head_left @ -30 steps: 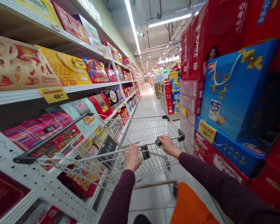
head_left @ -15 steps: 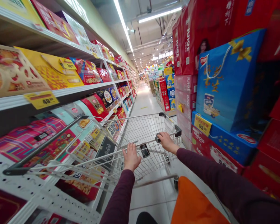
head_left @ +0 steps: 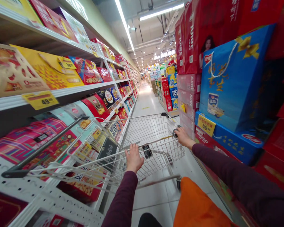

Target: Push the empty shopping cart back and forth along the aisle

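Note:
A wire shopping cart [head_left: 153, 126] stands sideways across the aisle, its dark handle bar [head_left: 44, 146] off to the left by the shelf. My left hand [head_left: 134, 158] lies over the cart's near top rail, fingers bent across the wire. At the right-hand near corner of the basket, my right hand [head_left: 183, 137] is closed round the rim. A small dark grey rounded piece shows at its fingertips; I cannot make out whether it belongs to the cart. Inside the basket, only the wire mesh and a black panel [head_left: 106, 154] show.
Shelves [head_left: 90, 86] of boxed snacks run along the left, close to the cart's handle. On the right rise stacked red cartons [head_left: 189, 91] and a blue gift bag [head_left: 232, 82]. The tiled aisle [head_left: 144, 101] stretches ahead. Orange cloth [head_left: 198, 205] hangs at my right side.
My right hand has moved rightward along the cart's rail to its corner, together with the grey rounded piece. My left hand and the cart have barely moved.

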`<action>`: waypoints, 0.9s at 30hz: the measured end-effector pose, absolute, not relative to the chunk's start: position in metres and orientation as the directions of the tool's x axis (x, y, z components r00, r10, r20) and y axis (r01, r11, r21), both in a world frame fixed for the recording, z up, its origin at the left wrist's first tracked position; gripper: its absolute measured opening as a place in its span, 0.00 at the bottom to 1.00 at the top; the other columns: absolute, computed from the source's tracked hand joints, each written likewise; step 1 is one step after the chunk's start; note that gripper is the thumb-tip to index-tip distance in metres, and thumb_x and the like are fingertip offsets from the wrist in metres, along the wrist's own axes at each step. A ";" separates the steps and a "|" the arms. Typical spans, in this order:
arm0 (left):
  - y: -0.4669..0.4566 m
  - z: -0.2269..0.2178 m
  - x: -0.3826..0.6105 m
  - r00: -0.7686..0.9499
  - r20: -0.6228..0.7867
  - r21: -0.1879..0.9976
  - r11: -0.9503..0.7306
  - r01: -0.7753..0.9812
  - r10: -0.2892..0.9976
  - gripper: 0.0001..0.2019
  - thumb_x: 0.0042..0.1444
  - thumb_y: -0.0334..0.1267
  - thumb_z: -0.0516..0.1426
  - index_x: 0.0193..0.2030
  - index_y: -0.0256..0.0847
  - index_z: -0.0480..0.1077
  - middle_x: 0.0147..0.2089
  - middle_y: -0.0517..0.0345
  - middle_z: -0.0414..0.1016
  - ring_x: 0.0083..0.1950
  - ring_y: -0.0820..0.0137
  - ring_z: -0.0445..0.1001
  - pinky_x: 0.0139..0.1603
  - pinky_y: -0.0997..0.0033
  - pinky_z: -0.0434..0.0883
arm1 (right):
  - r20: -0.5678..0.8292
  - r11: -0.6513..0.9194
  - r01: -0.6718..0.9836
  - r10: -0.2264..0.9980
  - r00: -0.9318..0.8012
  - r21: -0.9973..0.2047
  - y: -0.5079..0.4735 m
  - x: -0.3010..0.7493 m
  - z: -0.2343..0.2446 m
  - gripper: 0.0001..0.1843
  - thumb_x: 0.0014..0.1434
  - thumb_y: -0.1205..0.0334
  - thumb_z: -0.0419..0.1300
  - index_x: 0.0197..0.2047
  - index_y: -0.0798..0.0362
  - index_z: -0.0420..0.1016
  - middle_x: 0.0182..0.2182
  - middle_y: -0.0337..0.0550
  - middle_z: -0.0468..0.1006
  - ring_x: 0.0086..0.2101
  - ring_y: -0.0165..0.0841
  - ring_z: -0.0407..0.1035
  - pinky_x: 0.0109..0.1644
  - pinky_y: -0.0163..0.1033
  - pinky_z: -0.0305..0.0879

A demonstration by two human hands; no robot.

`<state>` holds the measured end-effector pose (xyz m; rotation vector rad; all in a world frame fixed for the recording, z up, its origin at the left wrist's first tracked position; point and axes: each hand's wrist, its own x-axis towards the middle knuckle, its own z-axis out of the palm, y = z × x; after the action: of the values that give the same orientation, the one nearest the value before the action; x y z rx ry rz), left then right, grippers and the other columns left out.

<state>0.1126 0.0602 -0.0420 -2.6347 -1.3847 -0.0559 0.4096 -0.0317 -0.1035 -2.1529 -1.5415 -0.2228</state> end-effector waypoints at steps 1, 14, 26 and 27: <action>0.060 -0.041 0.114 0.569 0.104 -0.128 -0.556 0.821 0.816 0.35 0.47 0.36 0.52 0.64 0.32 0.52 0.69 0.43 0.49 0.71 0.57 0.43 0.67 0.44 0.42 | 0.402 -0.233 0.928 0.850 0.339 -0.291 -0.025 0.399 -0.105 0.20 0.52 0.78 0.48 0.45 0.61 0.72 0.45 0.57 0.69 0.47 0.42 0.58 0.53 0.45 0.51; 0.058 -0.039 0.113 0.582 0.093 -0.114 -0.572 0.813 0.808 0.35 0.47 0.35 0.53 0.64 0.32 0.53 0.69 0.43 0.49 0.71 0.57 0.43 0.67 0.44 0.43 | 0.499 0.034 0.870 0.830 0.249 -0.492 0.002 0.352 -0.095 0.22 0.47 0.77 0.52 0.45 0.57 0.73 0.42 0.49 0.74 0.44 0.36 0.66 0.51 0.41 0.60; 0.057 -0.042 0.108 0.573 0.103 -0.074 -0.568 0.820 0.813 0.35 0.47 0.35 0.53 0.64 0.30 0.52 0.70 0.45 0.48 0.71 0.59 0.43 0.68 0.45 0.41 | 0.557 -0.119 0.814 0.672 0.488 -0.569 -0.004 0.380 -0.115 0.26 0.47 0.73 0.49 0.50 0.61 0.71 0.56 0.58 0.66 0.56 0.44 0.58 0.60 0.50 0.54; 0.057 -0.042 0.108 0.573 0.103 -0.074 -0.568 0.820 0.813 0.36 0.47 0.35 0.53 0.65 0.30 0.52 0.70 0.44 0.48 0.71 0.59 0.42 0.68 0.45 0.41 | 0.573 -0.142 0.847 0.677 0.461 -0.513 -0.007 0.382 -0.122 0.27 0.47 0.73 0.49 0.52 0.62 0.70 0.57 0.59 0.64 0.57 0.45 0.56 0.60 0.51 0.52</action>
<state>0.1084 0.0569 -0.0424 -2.6840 -1.3992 -0.0869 0.3822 -0.0068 -0.1220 -1.8828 -1.2801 -0.2582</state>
